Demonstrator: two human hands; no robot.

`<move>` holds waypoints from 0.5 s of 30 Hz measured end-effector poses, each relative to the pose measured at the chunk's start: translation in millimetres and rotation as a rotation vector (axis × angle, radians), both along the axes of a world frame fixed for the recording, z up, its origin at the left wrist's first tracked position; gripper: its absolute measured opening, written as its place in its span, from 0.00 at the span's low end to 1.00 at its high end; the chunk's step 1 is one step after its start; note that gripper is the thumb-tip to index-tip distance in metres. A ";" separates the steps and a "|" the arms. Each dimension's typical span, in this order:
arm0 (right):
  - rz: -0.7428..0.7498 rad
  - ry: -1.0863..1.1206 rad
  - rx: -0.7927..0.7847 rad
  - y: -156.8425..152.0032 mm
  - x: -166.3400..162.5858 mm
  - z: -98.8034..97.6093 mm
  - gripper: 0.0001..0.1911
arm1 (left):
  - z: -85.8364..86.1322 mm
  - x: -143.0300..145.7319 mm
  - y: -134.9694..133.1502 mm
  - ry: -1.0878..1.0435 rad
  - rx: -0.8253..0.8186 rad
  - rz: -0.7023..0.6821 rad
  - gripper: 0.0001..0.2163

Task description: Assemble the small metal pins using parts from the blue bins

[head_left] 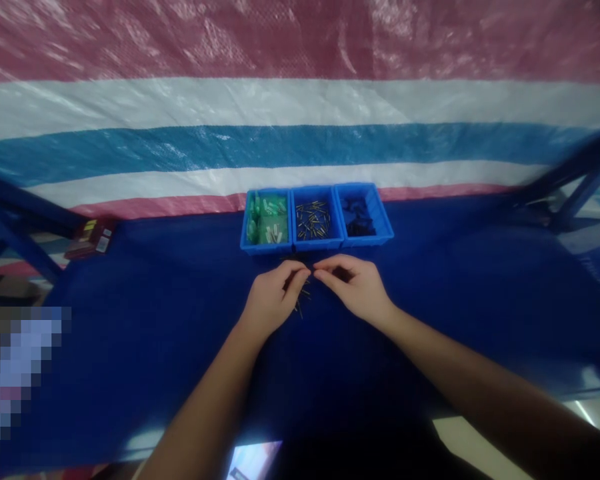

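- Backdrop's a shiny, creased woven plastic tarp (300,147), red, white and blue stripes, filling 10 to 2 o'clock.
- Flat, deep-blue tabletop (480,287) under everything, kinda dim in here.
- Row of blue plastic bins (267,249) at 12 o'clock, rectangular, sides touching.
- Left hand (275,297) and right hand (360,287) mid-table, fingertips nearly meeting. Both pinched, thumb against finger; can't tell if anything's in either.
- Dark red box (91,240), boxy with a white label, at 10 o'clock.
- Bin contents, left to right: green packets (273,205), slim brassy pins (314,223), dark pieces (359,217) too murky to name.
- Tiniest: loose pins (301,308) on the table, just beside the left hand at 3 o'clock.
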State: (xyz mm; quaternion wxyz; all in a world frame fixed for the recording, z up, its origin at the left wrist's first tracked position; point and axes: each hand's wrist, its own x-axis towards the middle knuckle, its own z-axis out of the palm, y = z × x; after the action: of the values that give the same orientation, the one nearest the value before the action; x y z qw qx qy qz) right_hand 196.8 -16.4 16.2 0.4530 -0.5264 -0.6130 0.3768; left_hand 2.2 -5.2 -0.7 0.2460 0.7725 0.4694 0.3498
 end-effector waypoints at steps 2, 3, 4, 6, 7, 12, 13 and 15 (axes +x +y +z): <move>0.001 0.000 -0.002 -0.1 0.0 0.0 0.05 | 0.7 -0.4 0.3 0.006 0.006 -0.009 0.09; -0.003 0.003 -0.009 0.0 0.1 -0.3 0.05 | 0.5 -0.4 0.3 0.002 0.003 -0.012 0.08; -0.010 0.006 -0.017 0.3 0.4 -0.9 0.05 | 0.0 -0.2 0.1 -0.008 -0.001 -0.012 0.08; -0.023 0.009 -0.031 1.0 1.0 -2.1 0.06 | -1.9 0.5 -0.5 -0.030 -0.009 -0.005 0.10; -0.026 0.009 -0.034 1.3 1.2 -2.7 0.06 | -2.9 0.8 -0.8 -0.038 -0.012 -0.001 0.10; -0.011 0.013 -0.009 1.6 0.9 -2.0 0.06 | -3.5 0.4 -0.3 -0.032 -0.013 -0.007 0.08; -0.007 0.018 -0.005 1.5 0.7 -1.3 0.05 | -2.7 -0.1 0.1 -0.019 -0.007 -0.011 0.07; -0.003 0.042 -0.016 1.3 0.5 -0.2 0.05 | -1.3 -1.0 0.6 0.008 0.001 -0.022 0.08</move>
State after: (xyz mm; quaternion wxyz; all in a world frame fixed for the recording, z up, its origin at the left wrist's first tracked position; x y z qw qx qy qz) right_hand 197.3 -15.1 16.0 0.4621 -0.5227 -0.5995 0.3921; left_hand 1.1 -4.6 -2.0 0.2477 0.7791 0.4616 0.3445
